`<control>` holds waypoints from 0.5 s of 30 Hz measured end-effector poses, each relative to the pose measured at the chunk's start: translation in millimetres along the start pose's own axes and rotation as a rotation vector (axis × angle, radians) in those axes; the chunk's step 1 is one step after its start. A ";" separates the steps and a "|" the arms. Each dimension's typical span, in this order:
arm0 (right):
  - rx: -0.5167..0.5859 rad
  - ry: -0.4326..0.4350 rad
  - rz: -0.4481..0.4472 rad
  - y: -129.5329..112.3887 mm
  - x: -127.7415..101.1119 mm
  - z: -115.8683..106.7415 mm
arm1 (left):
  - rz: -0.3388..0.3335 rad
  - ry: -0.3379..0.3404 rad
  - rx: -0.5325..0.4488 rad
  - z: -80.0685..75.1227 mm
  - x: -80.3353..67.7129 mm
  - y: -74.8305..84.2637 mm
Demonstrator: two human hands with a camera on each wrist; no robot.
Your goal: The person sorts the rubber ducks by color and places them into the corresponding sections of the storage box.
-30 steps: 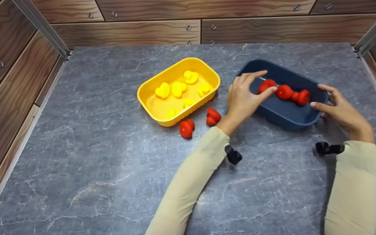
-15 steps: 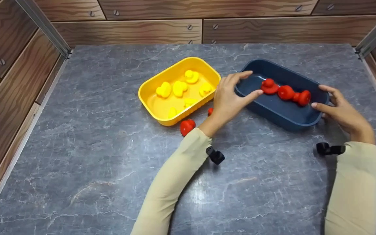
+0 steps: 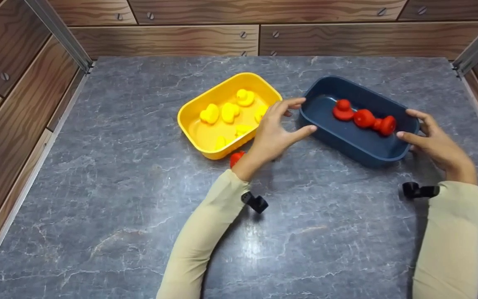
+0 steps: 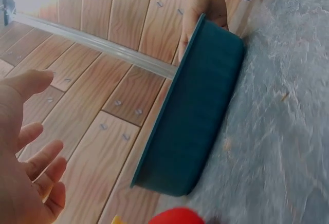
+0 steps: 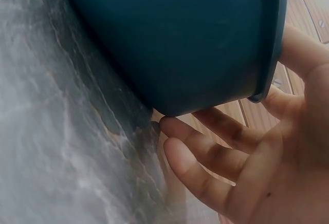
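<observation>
My left hand (image 3: pixel 273 135) hovers between the two tubs, thumb and fingers spread, holding nothing; its fingers also show in the left wrist view. My right hand (image 3: pixel 442 143) grips the right end of a dark blue tub (image 3: pixel 359 143), thumb at the rim and other fingers outside. In the right wrist view, fingertips touch the outer wall of this tub (image 5: pixel 175 39). Inside it lie three red rubber ducks (image 3: pixel 363 118). Another red duck (image 3: pixel 236 158) sits on the table, partly hidden by my left wrist. A second one there is now covered by the hand.
A yellow tub (image 3: pixel 218 154) with several yellow rubber ducks (image 3: pixel 230 112) stands left of the blue one, its right side partly behind my left hand. Wood-patterned walls (image 3: pixel 371 39) border the grey marbled table (image 3: pixel 118 187). A black wrist camera (image 3: pixel 255 202) sits on the left sleeve.
My left hand has moved left, from over the blue tub to the gap beside the yellow one. It now covers one red duck on the table. My right hand stays on the blue tub.
</observation>
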State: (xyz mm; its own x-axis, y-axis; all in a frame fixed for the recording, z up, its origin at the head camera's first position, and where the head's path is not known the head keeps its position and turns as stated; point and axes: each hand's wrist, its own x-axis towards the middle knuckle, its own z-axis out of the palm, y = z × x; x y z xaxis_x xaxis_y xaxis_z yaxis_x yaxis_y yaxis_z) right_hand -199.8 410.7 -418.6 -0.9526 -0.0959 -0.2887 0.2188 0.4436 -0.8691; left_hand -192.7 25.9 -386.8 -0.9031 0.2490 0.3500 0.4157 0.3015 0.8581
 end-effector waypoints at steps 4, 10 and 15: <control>-0.002 0.003 -0.004 0.1 -0.5 -0.8 | -0.016 -0.052 -0.002 -13.7 -2.5 -3.1; -0.016 -0.002 -0.004 0.1 -0.2 0.5 | -0.050 -0.120 0.027 -35.4 -7.8 -8.6; -0.014 0.002 -0.004 1.2 -0.4 0.9 | -0.076 -0.151 0.026 -45.7 -11.3 -14.7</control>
State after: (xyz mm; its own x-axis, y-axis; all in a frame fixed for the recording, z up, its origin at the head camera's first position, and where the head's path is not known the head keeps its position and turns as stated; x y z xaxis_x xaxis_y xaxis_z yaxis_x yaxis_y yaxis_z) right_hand -198.9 410.4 -419.9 -0.9539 -0.0961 -0.2843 0.2117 0.4559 -0.8645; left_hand -193.5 -23.3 -386.2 -0.9062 0.3595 0.2227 0.3515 0.3474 0.8693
